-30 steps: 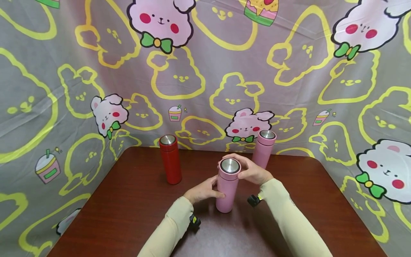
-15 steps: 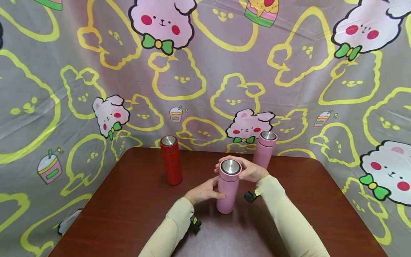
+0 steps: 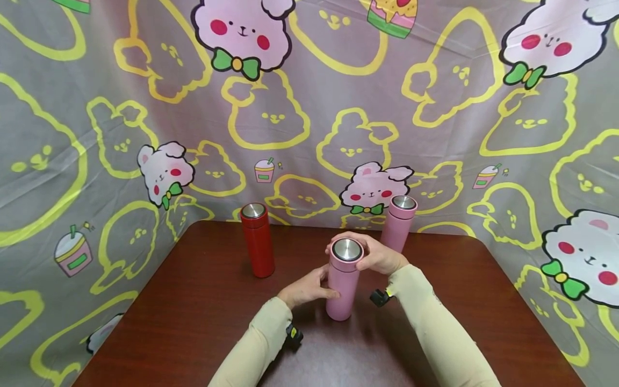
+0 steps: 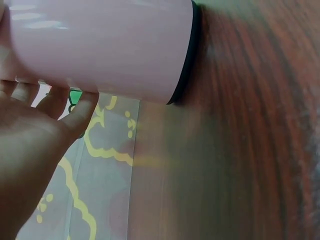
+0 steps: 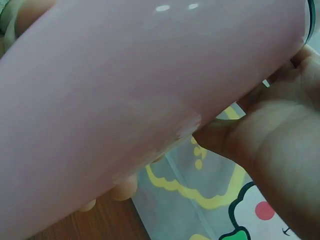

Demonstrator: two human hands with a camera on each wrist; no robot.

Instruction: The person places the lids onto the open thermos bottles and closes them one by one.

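Observation:
A pink thermos bottle (image 3: 342,290) with a brushed-metal lid top stands upright near the middle of the table. My left hand (image 3: 306,289) grips the body from the left, its thumb across the near side. Around the lid at the top, my right hand (image 3: 379,258) curls its fingers and thumb; some of those fingers are hidden behind the bottle. In the left wrist view, the black-rimmed base of the bottle (image 4: 115,45) is close over the wooden surface. The right wrist view is mostly filled by the glossy pink body (image 5: 125,100), with my right hand (image 5: 280,125) at its upper end.
A red thermos bottle (image 3: 258,247) stands to the left, farther back. Behind my right hand is a second pink thermos bottle (image 3: 398,226), partly hidden. The dark wooden table (image 3: 184,312) ends at a patterned cloth backdrop (image 3: 290,123) on its back and sides.
My right hand has shifted slightly around the lid, its wrist moving a little left and then partly back. The left hand and all the bottles stay in place.

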